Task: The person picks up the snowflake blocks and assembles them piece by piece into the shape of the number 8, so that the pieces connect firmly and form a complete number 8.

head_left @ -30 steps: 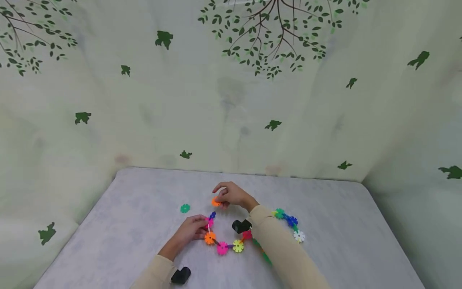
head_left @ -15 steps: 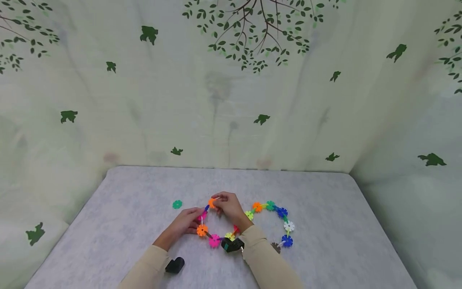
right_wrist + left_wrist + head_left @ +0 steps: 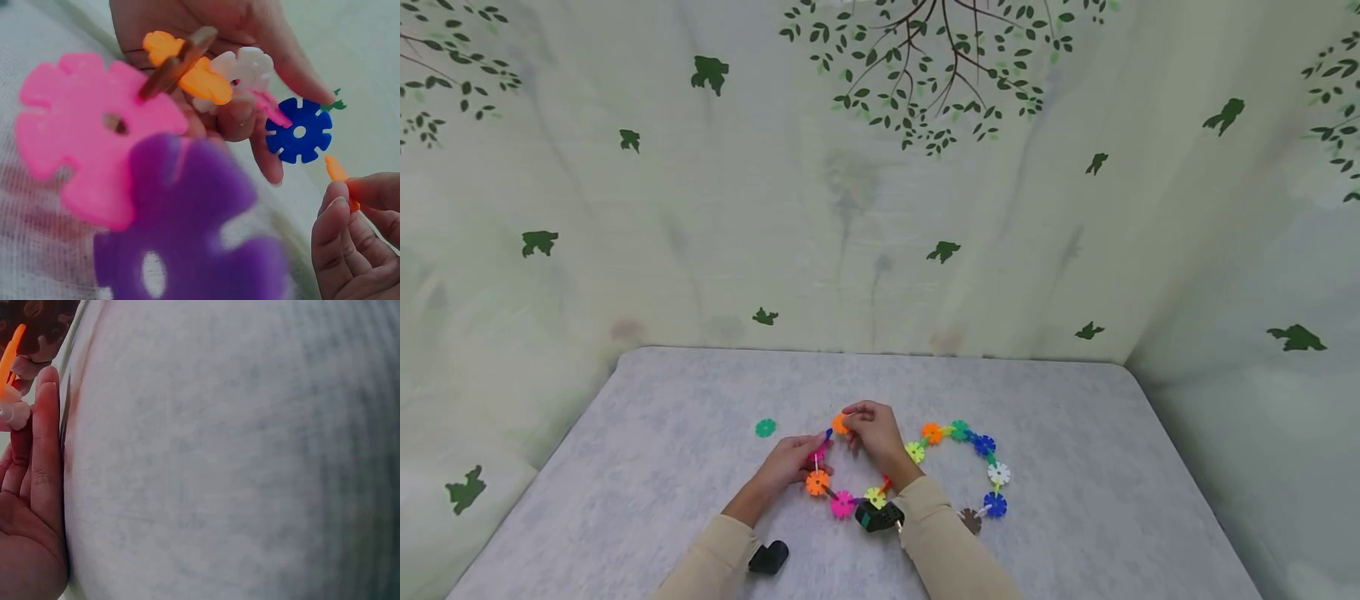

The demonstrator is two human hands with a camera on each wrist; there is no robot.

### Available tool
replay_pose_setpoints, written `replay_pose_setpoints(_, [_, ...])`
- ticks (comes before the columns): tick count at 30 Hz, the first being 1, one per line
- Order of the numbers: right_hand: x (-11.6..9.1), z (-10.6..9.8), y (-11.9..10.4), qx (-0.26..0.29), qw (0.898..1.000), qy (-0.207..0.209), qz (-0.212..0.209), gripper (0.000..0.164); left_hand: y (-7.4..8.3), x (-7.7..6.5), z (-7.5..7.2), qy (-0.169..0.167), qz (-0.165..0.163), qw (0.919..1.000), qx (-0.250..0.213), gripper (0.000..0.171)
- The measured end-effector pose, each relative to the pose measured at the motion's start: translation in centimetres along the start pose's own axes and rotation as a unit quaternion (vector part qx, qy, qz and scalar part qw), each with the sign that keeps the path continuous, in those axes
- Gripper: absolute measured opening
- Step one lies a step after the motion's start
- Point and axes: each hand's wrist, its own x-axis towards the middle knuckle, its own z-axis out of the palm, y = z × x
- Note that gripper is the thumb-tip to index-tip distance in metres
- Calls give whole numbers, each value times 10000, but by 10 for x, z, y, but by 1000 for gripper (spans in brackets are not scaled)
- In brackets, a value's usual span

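My left hand (image 3: 790,461) holds the end of a chain of slotted plastic snowflake discs, by its pink disc (image 3: 817,455) and blue disc (image 3: 299,131). In the right wrist view its thumb lies against the blue disc's edge. My right hand (image 3: 876,433) pinches a loose-looking orange disc (image 3: 337,175) between thumb and fingers, edge-on beside the blue disc. A narrow gap seems to separate these two discs. Nearer the right wrist camera hang the chain's white disc (image 3: 247,69), another orange disc (image 3: 187,67), a brown disc (image 3: 178,62), a pink disc and a purple disc (image 3: 187,219).
The chain continues right as a curved loop with a white disc (image 3: 998,473) and a brown disc (image 3: 971,521); my right sleeve hides part. A single green disc (image 3: 765,427) lies left on the grey table (image 3: 1112,500). Black wrist cameras sit at both wrists.
The right hand has brought the orange disc down to the blue disc at the chain's end. Over the last half second the hands have barely moved. The head view has shifted slightly.
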Motion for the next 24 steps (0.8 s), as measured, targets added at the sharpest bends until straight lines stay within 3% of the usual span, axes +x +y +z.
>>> replay_pose_setpoints(12, [-1, 1, 0, 4, 10000, 66, -9, 14, -5, 1, -5, -604, 377, 9972, -244, 50])
replay_pose_setpoints(24, [-4, 2, -1, 135, 9996, -258, -20, 11, -7, 2, -7, -461, 422, 9978, -219, 47])
